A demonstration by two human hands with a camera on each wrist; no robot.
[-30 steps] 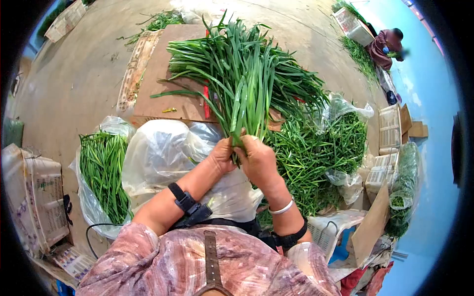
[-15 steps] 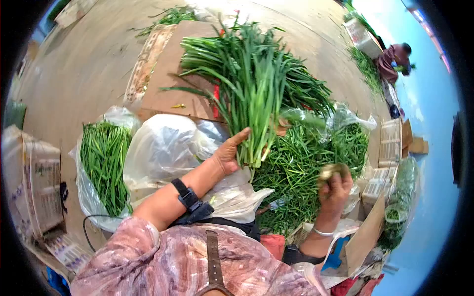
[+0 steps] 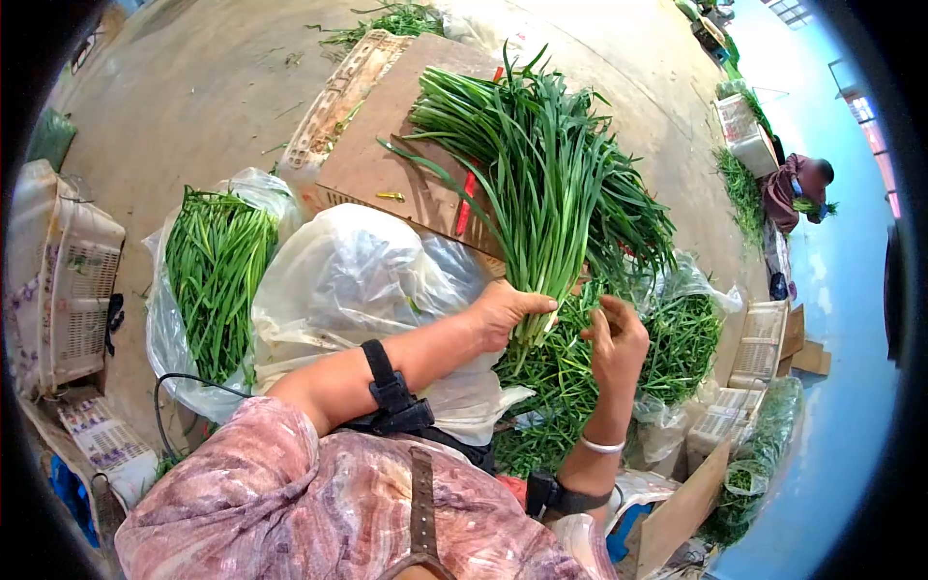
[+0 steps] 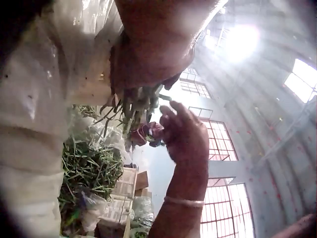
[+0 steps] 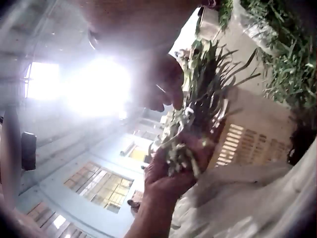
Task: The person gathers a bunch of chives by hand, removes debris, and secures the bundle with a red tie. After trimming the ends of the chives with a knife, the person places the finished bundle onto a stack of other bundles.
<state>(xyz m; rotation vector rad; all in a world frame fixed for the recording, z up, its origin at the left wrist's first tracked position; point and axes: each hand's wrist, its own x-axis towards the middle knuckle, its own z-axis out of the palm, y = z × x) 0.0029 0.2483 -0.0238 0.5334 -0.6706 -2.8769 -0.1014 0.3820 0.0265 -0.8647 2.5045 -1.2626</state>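
The left hand (image 3: pixel 507 311) has its grip clamped on the stem ends of a green leafy bunch (image 3: pixel 546 213), thumb across them; the bunch reaches over the near right corner of the brown board (image 3: pixel 387 150), beside more cut leaves (image 3: pixel 452 101). Just right of the stem ends, the right hand (image 3: pixel 621 343) has its grip apart, fingers loosely bent. A small yellow object (image 3: pixel 391 196) lies by the board's near edge.

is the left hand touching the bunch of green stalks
Touching: the head view shows the left hand gripping the bunch, its thumb laid across the lower end.
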